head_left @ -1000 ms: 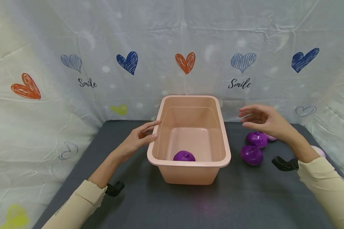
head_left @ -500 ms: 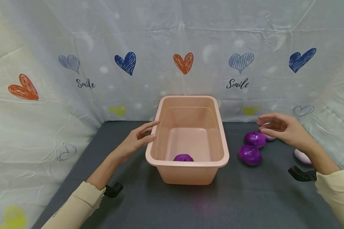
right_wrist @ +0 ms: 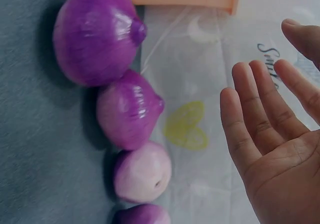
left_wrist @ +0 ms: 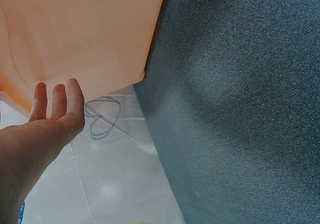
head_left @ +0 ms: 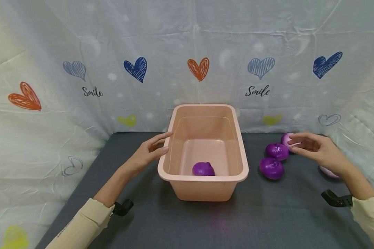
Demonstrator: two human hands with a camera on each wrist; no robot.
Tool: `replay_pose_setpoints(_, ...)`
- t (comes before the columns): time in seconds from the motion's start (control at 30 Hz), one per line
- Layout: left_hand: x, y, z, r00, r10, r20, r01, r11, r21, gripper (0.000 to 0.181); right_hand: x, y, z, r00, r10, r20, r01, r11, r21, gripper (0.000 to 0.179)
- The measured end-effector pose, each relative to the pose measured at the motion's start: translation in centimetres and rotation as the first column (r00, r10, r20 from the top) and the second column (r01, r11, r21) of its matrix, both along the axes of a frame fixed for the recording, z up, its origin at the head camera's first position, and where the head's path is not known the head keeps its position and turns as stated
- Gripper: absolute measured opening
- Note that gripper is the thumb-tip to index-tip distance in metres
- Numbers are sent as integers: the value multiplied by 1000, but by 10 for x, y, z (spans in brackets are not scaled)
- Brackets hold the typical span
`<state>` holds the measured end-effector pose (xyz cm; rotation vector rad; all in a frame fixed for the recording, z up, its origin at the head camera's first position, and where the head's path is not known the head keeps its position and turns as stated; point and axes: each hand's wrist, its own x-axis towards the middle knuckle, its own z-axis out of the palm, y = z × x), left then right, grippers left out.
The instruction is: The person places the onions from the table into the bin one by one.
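Right hand (head_left: 319,150) shifted rightward, empty, fingers apart, seemingly reaching for frame-right onion (head_left: 285,139), grip needed next; left hand (head_left: 143,155) rested loose against tub (head_left: 202,191).

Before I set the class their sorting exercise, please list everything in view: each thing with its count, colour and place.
Table: 1, dark grey, across the lower view
Tub: 1, peach, mid-table
Onion: 1, purple, inside the tub
Other onions: at least 4 (a hand may hide more), purple to pale, on the table right of the tub
Backdrop: 1, whitish, behind the table
Hearts: at least 10, orange, blue, yellow or outlined, on the backdrop
"Smile" words: 2, black, on the backdrop
Wrist devices: 2, black, one per wrist
Sleeves: 2, cream, on the forearms
Left hand: 1, at the tub's left rim
Right hand: 1, near the table's onions, holding nothing
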<state>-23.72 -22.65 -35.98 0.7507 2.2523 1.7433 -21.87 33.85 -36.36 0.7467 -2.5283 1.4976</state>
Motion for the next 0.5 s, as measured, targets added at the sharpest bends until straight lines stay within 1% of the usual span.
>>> replay_pose_setpoints(0.07, 0, 0, 0, 1000, 0, 2, 0, 1000, 2, 57, 2, 2, -4, 1000, -4, -9, 4, 1000, -2, 36)
replay_pose_setpoints(0.3, 1, 2, 0, 1000, 15, 3, -15, 1000, -8, 57, 6, 9, -25, 999, 39, -35, -40, 998, -46, 35)
replay_pose_setpoints(0.5, 2, 2, 0, 1000, 27, 5, -26, 1000, -13, 57, 11, 7, -39, 999, 21, -29, -22, 999, -38, 36)
